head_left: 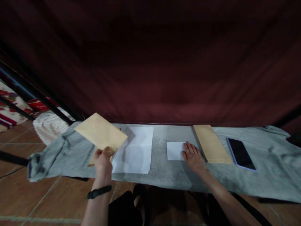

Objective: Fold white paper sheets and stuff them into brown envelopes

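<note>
My left hand [103, 157] is closed on the near edge of a tan envelope [101, 130], which it holds tilted above the left part of the cloth. Under that hand, partly hidden, lies more tan paper [91, 160]. A large white sheet with fold creases [137, 150] rests flat just right of it. My right hand [193, 156] lies flat, fingers stretched, on the right edge of a small white folded paper [175, 150]. Immediately right of that hand is a stack of tan envelopes [213, 144].
A phone with a lilac case [241, 153] lies right of the stack. Grey cloth [160, 169] covers the narrow bench. Dark red fabric [164, 78] hangs behind it. Dark bars [58, 114] and a striped cloth [50, 125] stand at the left, over a tiled floor [35, 194].
</note>
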Tool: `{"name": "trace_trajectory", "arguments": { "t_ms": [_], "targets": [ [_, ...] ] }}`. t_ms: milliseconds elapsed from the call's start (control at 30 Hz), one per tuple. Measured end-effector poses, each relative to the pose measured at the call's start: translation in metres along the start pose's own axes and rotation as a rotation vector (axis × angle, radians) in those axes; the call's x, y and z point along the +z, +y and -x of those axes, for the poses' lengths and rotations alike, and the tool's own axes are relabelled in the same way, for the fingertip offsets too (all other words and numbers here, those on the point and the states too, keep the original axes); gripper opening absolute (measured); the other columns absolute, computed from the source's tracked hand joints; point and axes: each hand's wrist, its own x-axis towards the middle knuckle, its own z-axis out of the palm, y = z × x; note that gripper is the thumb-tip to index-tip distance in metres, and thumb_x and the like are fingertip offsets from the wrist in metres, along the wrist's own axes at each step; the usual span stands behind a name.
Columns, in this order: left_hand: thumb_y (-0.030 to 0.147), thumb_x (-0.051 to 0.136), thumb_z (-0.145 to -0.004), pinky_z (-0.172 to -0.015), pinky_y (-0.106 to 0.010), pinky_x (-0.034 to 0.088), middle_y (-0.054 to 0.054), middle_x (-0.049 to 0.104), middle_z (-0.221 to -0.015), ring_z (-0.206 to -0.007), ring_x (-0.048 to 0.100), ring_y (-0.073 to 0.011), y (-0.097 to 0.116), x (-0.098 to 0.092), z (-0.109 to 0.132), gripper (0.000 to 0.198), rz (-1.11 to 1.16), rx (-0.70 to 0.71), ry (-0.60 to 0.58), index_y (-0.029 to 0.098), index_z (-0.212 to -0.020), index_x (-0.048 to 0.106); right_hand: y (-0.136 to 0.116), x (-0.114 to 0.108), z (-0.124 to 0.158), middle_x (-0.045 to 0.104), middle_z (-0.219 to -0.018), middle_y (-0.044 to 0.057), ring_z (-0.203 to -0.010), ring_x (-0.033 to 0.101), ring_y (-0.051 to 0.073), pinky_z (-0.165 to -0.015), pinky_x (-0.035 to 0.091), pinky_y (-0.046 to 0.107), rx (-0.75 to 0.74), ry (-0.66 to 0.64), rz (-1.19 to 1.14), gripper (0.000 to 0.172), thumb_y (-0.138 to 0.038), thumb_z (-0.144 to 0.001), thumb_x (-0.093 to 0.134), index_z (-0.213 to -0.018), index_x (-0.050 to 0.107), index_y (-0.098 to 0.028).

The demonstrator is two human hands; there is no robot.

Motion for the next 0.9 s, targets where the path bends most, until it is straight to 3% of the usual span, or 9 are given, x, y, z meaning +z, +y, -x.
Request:
{"name": "trace_trajectory", "arguments": {
  "t_ms": [100,267,367,567,633,700,767,833,900],
  "targets": [
    [0.014,0.075,-0.056,-0.058,-0.026,0.05,0.006,0.054,-0.058,-0.051,0.052,-0.0096,-0.017,0.039,0.041,0.033,0.108,-0.249,-0.231,0.02,-0.061,0.043,-0.001,-0.004,-0.001,0.043,-0.156,0.016,-0.143,0.04,0.031,-0.116,0.03,0.048,0.02,-0.022,-0.01,0.055,-0.033,-0.103,0.028,-0.15,0.044,-0.01],
    [0.01,0.079,-0.056,-0.051,-0.019,0.047,0.005,0.058,-0.054,-0.048,0.056,-0.008,-0.047,0.078,0.112,0.039,0.245,-0.472,-0.339,0.02,-0.059,0.042,-0.001,-0.008,-0.002,0.043,-0.156,0.017,-0.142,0.041,0.032,-0.115,0.03,0.049,0.017,-0.042,-0.016,0.055,-0.032,-0.103,0.029,-0.15,0.043,-0.008],
    [0.01,0.08,-0.06,-0.047,-0.018,0.044,0.006,0.056,-0.051,-0.045,0.055,-0.0077,-0.053,0.081,0.134,0.038,0.277,-0.549,-0.357,0.021,-0.06,0.043,0.0,-0.01,-0.003,0.044,-0.155,0.017,-0.141,0.043,0.033,-0.114,0.031,0.05,0.008,-0.049,-0.019,0.055,-0.032,-0.103,0.029,-0.15,0.044,-0.009],
    [0.012,0.075,-0.074,-0.057,-0.021,0.053,0.004,0.062,-0.058,-0.051,0.062,-0.0094,-0.049,0.074,0.147,0.024,0.278,-0.672,-0.417,0.019,-0.069,0.053,0.002,-0.011,-0.004,0.046,-0.154,0.016,-0.141,0.043,0.031,-0.114,0.03,0.05,0.009,-0.049,-0.06,0.053,-0.032,-0.102,0.032,-0.151,0.043,-0.013],
    [0.019,0.071,-0.08,-0.056,-0.022,0.053,-0.003,0.067,-0.063,-0.057,0.066,-0.0124,-0.05,0.074,0.155,0.018,0.211,-0.756,-0.51,0.017,-0.07,0.057,0.002,-0.01,-0.004,0.045,-0.155,0.016,-0.141,0.043,0.032,-0.115,0.03,0.049,0.011,-0.047,-0.074,0.053,-0.033,-0.102,0.034,-0.151,0.042,-0.013],
    [0.029,0.063,-0.088,-0.054,-0.022,0.051,-0.008,0.069,-0.067,-0.058,0.067,-0.0137,-0.052,0.076,0.168,0.023,0.087,-0.833,-0.694,0.015,-0.07,0.059,0.001,-0.01,-0.005,0.045,-0.155,0.016,-0.141,0.043,0.032,-0.115,0.029,0.049,0.014,-0.052,-0.08,0.053,-0.033,-0.102,0.035,-0.151,0.042,-0.013],
    [0.036,0.053,-0.094,-0.053,-0.024,0.051,-0.008,0.069,-0.067,-0.056,0.066,-0.0143,-0.055,0.079,0.183,0.03,-0.088,-0.732,-0.953,0.016,-0.073,0.061,0.001,-0.011,-0.005,0.045,-0.155,0.016,-0.141,0.042,0.032,-0.115,0.029,0.05,0.02,-0.05,-0.07,0.053,-0.032,-0.102,0.035,-0.151,0.042,-0.013],
    [0.039,0.047,-0.096,-0.057,-0.029,0.054,-0.009,0.07,-0.071,-0.06,0.068,-0.0179,-0.055,0.083,0.195,0.034,-0.257,-0.403,-1.142,0.016,-0.078,0.064,0.0,-0.012,-0.004,0.046,-0.154,0.016,-0.14,0.043,0.032,-0.115,0.029,0.051,0.014,-0.039,-0.05,0.052,-0.031,-0.102,0.035,-0.15,0.043,-0.012],
    [0.04,0.046,-0.096,-0.075,-0.036,0.058,-0.013,0.074,-0.089,-0.083,0.072,-0.0236,-0.054,0.088,0.201,0.033,-0.371,-0.021,-1.156,0.017,-0.089,0.067,-0.001,-0.014,-0.004,0.046,-0.154,0.017,-0.14,0.043,0.032,-0.116,0.028,0.05,0.006,-0.034,-0.039,0.052,-0.03,-0.102,0.035,-0.149,0.044,-0.01]
  ]
}}
